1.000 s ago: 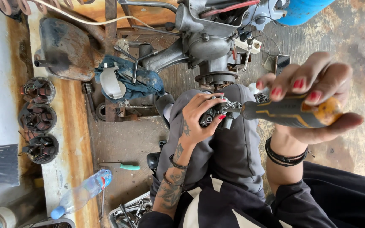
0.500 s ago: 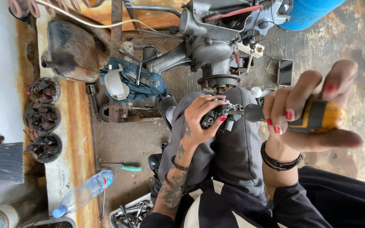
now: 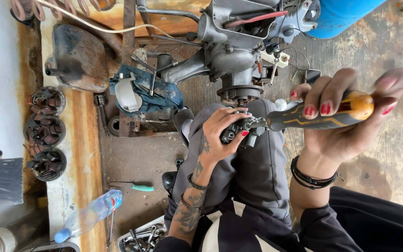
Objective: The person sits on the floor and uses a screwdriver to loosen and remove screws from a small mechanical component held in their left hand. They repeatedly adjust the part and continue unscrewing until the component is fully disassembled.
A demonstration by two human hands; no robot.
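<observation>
The small dark metal part [image 3: 239, 130] sat over the person's knee, clamped in the curled fingers of the left hand [image 3: 222, 133]. Against its right side pressed the tip of a screwdriver [image 3: 320, 114] with a black and yellow handle, around which the right hand [image 3: 346, 121] was wrapped tight, thumb and fingers closed along the grip. Judging by this, the work on the part was mid-way: the tool was engaged, the part not yet set down, and whether any fastener had come out could not be told (the fingers hid that face). Just beyond the knee stood a grey engine block [image 3: 232, 51] on the floor, with a blue rag [image 3: 157, 93] beside it. Further left, three wound coil pieces [image 3: 45, 133] lay in a row on the rusty counter [image 3: 78, 154], a plastic bottle [image 3: 89, 217] below them. A green-handled screwdriver [image 3: 134, 186] lay well apart on the floor; nothing crowded either hand.
</observation>
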